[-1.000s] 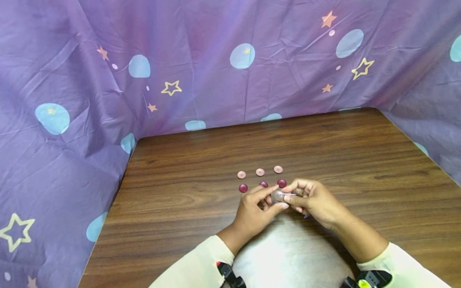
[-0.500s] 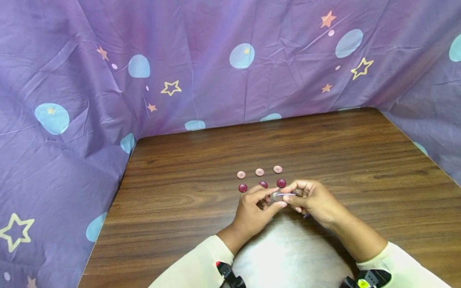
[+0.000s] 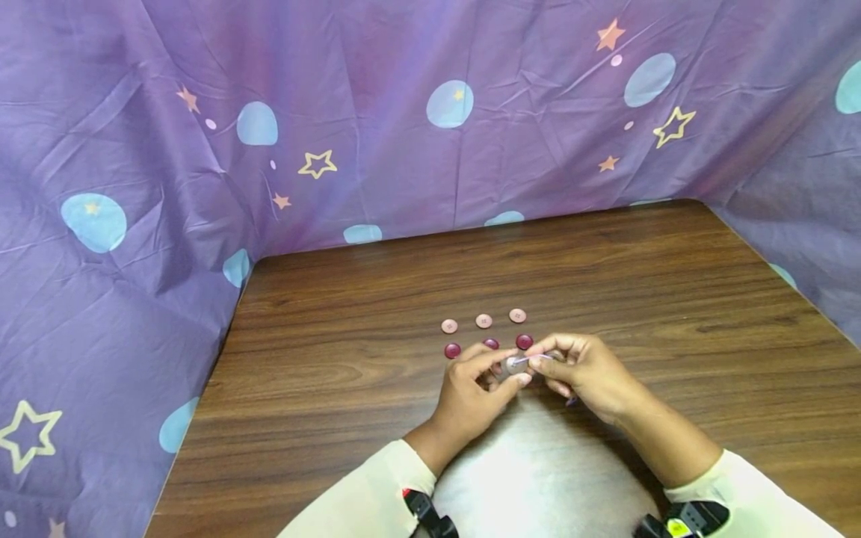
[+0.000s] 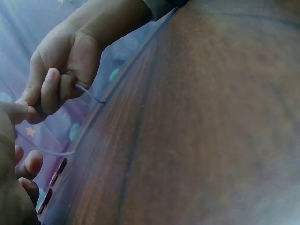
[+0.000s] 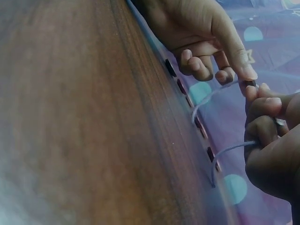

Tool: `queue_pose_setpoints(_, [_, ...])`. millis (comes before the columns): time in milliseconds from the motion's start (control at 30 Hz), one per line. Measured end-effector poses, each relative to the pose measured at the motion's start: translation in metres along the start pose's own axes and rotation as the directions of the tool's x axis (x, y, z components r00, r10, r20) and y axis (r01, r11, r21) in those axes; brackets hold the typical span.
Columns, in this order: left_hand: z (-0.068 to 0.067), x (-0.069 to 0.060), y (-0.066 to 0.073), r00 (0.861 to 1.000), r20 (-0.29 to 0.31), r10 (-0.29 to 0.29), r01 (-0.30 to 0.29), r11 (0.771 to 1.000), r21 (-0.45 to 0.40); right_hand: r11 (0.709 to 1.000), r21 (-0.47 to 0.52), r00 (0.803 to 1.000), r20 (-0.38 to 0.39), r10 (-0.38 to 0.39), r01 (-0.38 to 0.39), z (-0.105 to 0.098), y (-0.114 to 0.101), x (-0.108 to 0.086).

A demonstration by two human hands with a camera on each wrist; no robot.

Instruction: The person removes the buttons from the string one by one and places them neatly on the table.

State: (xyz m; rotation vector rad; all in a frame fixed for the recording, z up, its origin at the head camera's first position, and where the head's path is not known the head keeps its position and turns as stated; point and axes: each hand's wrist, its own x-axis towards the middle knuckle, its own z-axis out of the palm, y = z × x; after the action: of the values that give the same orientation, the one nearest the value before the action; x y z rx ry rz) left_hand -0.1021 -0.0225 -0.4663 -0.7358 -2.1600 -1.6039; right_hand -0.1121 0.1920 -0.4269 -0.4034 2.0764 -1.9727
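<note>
My left hand (image 3: 474,392) holds a round greyish button (image 3: 516,364) by its rim between thumb and fingers, just above the table. The thumb and index finger of my right hand (image 3: 592,377) pinch a thin pale purple cord (image 3: 540,356) at the button's face. Whether the cord runs right through a hole is too small to tell. In the right wrist view, the cord (image 5: 206,99) hangs in a curve from behind the button, and another length comes out of my right hand's curled fingers (image 5: 265,129). Only the button's dark edge (image 5: 250,84) shows there.
Beyond my hands lies a row of three pink buttons (image 3: 483,320). Closer in is a row of three maroon buttons (image 3: 453,350), one partly hidden by my left fingers. The wooden table (image 3: 323,418) meets a purple patterned curtain (image 3: 397,149) at its back and sides.
The button tilted in my left fingers and now faces up more again. My right fingers have shifted slightly, and the cord between them slopes upward to the right.
</note>
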Motion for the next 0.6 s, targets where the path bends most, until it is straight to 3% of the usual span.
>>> queue_pose_setpoints(600, [-0.0006,-0.0001,0.0027,0.999,-0.022,-0.028,0.027,1.000,-0.005,0.999,0.031,0.998,-0.060,0.034,-0.032,-0.0041,-0.0039,0.0003])
